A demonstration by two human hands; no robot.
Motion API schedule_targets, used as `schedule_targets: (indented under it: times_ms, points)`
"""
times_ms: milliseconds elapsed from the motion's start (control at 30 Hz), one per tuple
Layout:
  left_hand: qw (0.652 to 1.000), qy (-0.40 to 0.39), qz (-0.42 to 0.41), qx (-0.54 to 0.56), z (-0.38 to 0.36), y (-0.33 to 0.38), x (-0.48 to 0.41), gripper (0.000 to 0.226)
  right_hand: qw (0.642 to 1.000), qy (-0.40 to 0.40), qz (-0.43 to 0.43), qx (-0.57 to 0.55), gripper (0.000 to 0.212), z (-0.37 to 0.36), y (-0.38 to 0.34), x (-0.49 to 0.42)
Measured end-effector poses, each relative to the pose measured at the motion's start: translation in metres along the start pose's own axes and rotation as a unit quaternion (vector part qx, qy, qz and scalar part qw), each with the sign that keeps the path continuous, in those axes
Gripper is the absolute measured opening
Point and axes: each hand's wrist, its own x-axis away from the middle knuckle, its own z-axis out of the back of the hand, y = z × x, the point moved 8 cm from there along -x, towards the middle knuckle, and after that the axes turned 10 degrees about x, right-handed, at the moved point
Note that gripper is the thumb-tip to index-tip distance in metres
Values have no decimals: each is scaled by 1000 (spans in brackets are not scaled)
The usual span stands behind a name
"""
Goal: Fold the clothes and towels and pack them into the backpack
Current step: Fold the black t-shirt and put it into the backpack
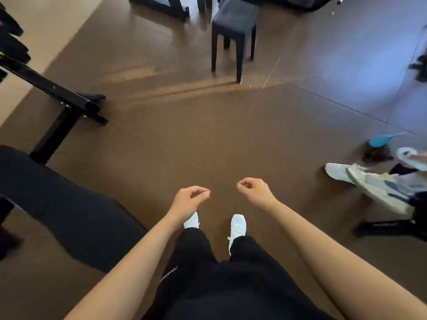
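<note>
While small white lettering runs down the thigh of the person's black trousers (208, 285), below the left forearm, it is too blurred to read. Both bare arms reach forward and down over the brown floor (184, 139). The left hand (188, 203) hangs with its wrist bent, fingers loosely curled and thumb nearly meeting the fingertips, and it holds nothing. The right hand (254, 189) is just beside it, a small gap between the two, curled in much the same loose pinch and likewise empty. Directly beneath the hands stand two white sneakers (238, 225), the left one partly hidden behind the left wrist. To the left of the left arm lies a broad black padded surface (57, 204), and beyond it a black metal frame (62, 98) rests on the floor. Well ahead of the hands stands a dark stool (233, 31) with a padded seat. Off to the right of the right hand, someone else's pale sneakers (369, 181) stick into view, with a blue scoop-like object (381, 139) on the floor just beyond them. No clothes, towels or backpack show anywhere around the hands, so I cannot tell where they are or how they look.
</note>
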Motion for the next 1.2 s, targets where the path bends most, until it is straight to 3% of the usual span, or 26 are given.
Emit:
schedule_targets:
  times_ms: [167,500,800,1200]
  points:
    - [999,13,-12,36,-5,34,-36,12,999,-40,-24,-2,19,11,-3,-28]
    - [997,20,-27,64,50,129,-176,13,998,-15,-48,32,21,93,-72,-130]
    - [998,-25,-58,-28,71,254,-306,8,999,35,-4,-14,22,210,-167,-230]
    - [983,-72,-62,-154,-11,447,-480,15,997,54,-35,-32,24,409,-119,-379]
